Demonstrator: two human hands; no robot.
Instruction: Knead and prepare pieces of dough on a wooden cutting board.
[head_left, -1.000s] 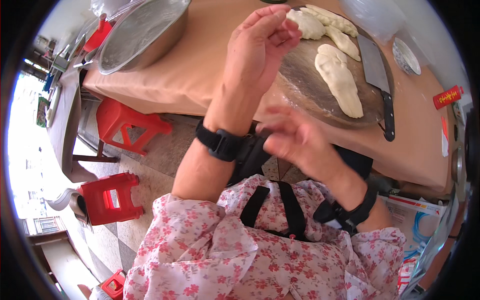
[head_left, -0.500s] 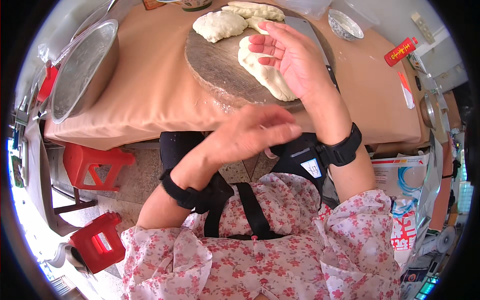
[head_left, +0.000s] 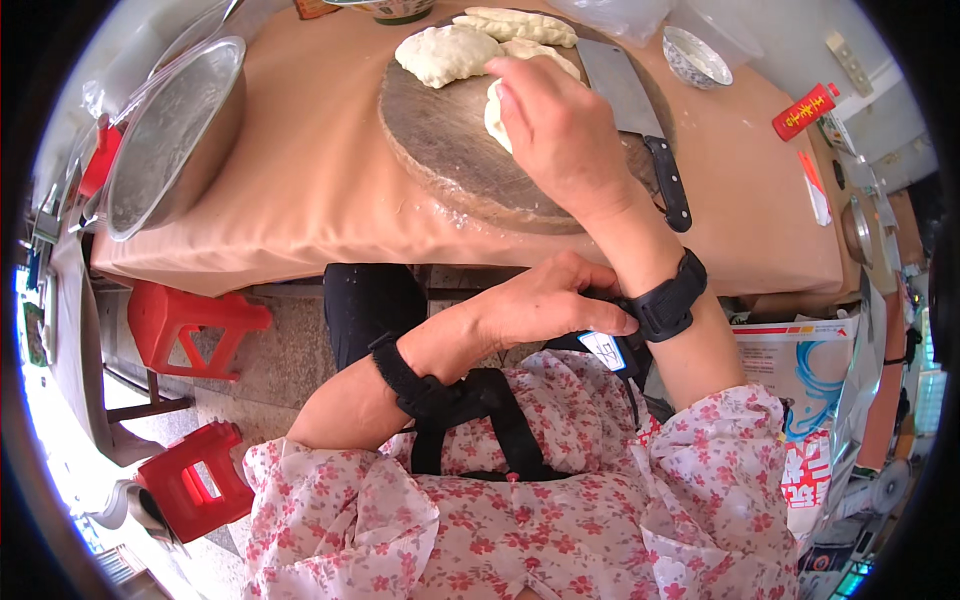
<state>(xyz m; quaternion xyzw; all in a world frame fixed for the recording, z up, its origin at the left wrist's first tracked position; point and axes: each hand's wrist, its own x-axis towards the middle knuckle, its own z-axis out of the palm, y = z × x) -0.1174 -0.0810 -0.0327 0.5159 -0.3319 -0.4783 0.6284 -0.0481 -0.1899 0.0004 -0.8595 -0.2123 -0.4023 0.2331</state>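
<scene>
My right hand (head_left: pixel 565 135) is over a wooden round board (head_left: pixel 430 155), its fingers curled round a piece of pale dough (head_left: pixel 495 118), most of which the hand hides. Lower down, my left hand (head_left: pixel 550 300) has its thumb and fingers closed at the black strap (head_left: pixel 672 305) on my right wrist; the fingertips are partly hidden. More dough rests at the board's far side: a lumpy mound (head_left: pixel 447 55) and a long strip (head_left: pixel 515 24). A cleaver (head_left: pixel 615 85) lies flat on the right part of the board, its black handle toward me.
A large metal basin (head_left: pixel 175 140) stands tilted-looking at the table's left. Beyond the board's right are a patterned bowl (head_left: pixel 695 58) and a red can (head_left: pixel 805 112). Red stools (head_left: pixel 195 325) stand on the floor at left. A tan cloth (head_left: pixel 300 180) covers the table.
My right hand has turned palm-down and closed over the dough, whose near end no longer shows. My left hand has moved down and right to the right wrist strap.
</scene>
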